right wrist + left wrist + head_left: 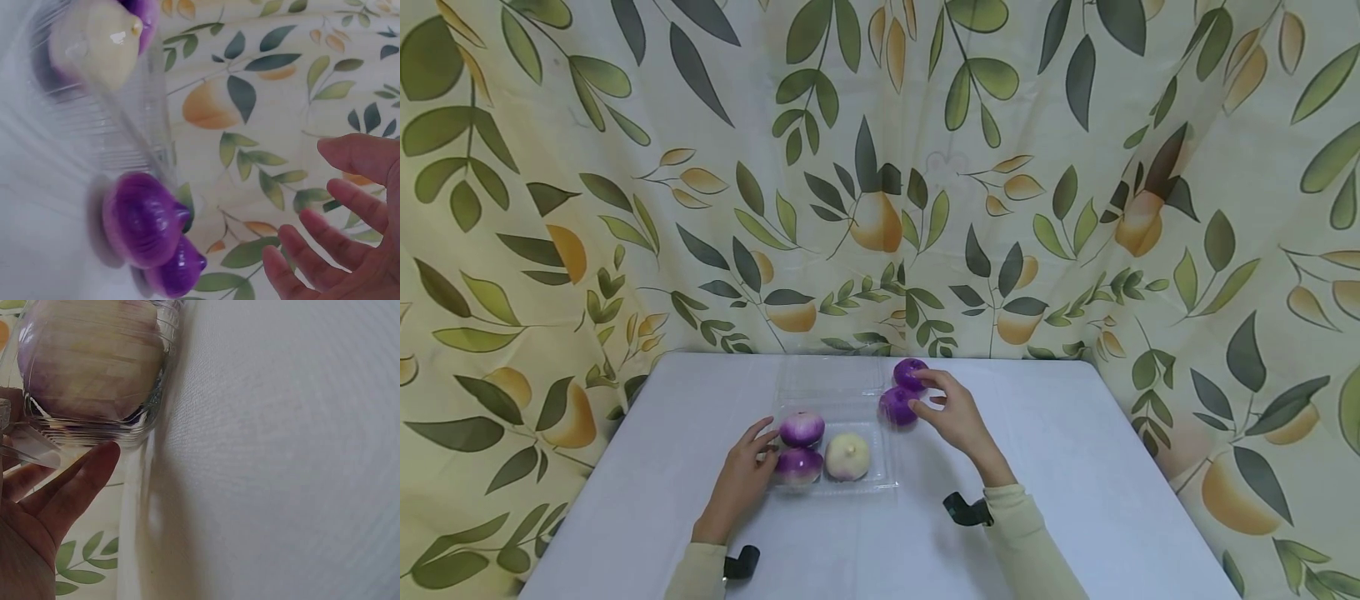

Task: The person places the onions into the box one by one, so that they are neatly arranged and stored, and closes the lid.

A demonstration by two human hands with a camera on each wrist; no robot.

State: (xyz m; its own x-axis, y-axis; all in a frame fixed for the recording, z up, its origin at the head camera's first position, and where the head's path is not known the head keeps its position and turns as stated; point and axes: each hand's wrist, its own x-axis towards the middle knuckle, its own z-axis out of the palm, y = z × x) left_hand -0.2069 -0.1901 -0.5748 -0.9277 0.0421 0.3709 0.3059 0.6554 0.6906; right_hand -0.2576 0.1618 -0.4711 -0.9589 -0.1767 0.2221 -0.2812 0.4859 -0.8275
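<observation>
your right grip (961, 418) spreads empty; a careless nudge could roll the loose purple onion (897, 407). your left grip (745, 475), relaxed, perhaps touches the tray (881, 446).

Left grip (37, 528), a bare hand, lower left; one fingertip (107, 456) at clear ribbed box (87, 432), contact unclear. Pale purple-white onion (94, 356) seen through box wall. White worktop (287, 456) fills right; leaf-print cloth (87, 569) behind.

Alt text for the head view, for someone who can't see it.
Left hand at a clear plastic container of three onions; right hand, open, near two purple onions to the container's right. White table, leaf-printed fabric behind.
</observation>
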